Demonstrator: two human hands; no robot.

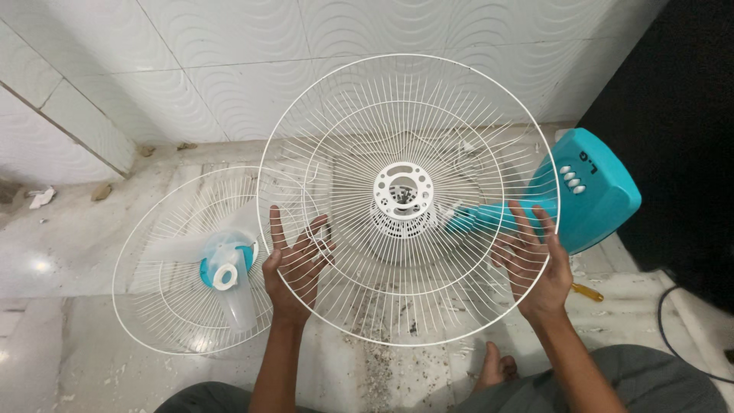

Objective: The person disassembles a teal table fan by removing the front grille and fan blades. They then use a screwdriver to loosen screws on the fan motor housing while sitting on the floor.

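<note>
A round white wire fan guard (pixel 359 115) with a white plastic hub ring (pixel 403 188) is held up in front of me. My left hand (pixel 294 264) grips its lower left rim, fingers spread against the wires. My right hand (pixel 535 264) holds its lower right rim. Behind the guard lies the fan's motor housing (pixel 401 222) and a teal base with white buttons (pixel 592 191). On the floor to the left lies a second white wire guard (pixel 153 306) with translucent fan blades and a teal hub (pixel 225 268) resting in it.
A white marble floor (pixel 69 252) carries scattered dirt and debris near my knees. White wavy wall tiles (pixel 229 69) rise behind. A dark panel (pixel 680 115) stands at right, with a black cable (pixel 673 329) and a yellow-handled tool (pixel 587 291) beside it.
</note>
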